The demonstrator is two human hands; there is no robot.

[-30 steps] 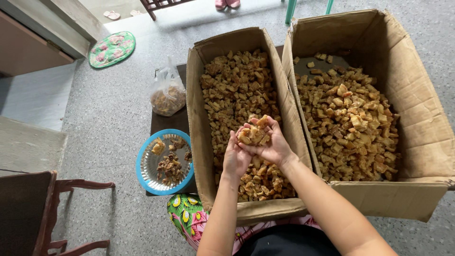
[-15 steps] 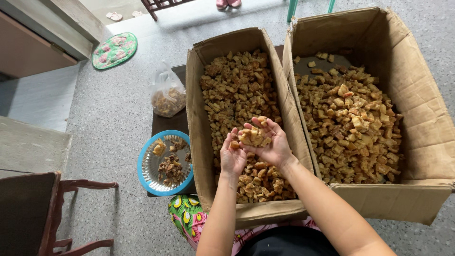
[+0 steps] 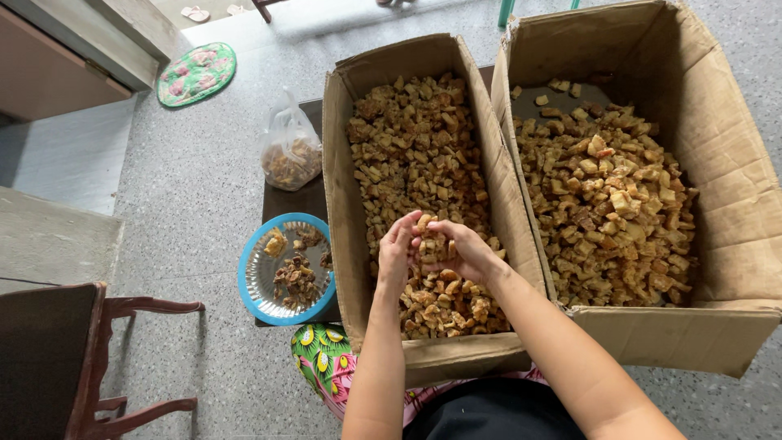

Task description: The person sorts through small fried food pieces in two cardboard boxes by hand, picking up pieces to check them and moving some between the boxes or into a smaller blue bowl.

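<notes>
Over the near end of the left cardboard box point(image 3: 350, 163), the left hand point(image 3: 397, 253) and right hand point(image 3: 460, 248) cup together, grip pressed around a handful of brown fried chunks point(image 3: 429, 236), likely so loose bits drop back inside, beside the blue-rimmed plate point(image 3: 254, 277).

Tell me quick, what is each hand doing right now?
Left hand: fingers curled, cupping brown crunchy pieces over the left box.
Right hand: fingers curled around the same handful, pressed against the left hand.
</notes>
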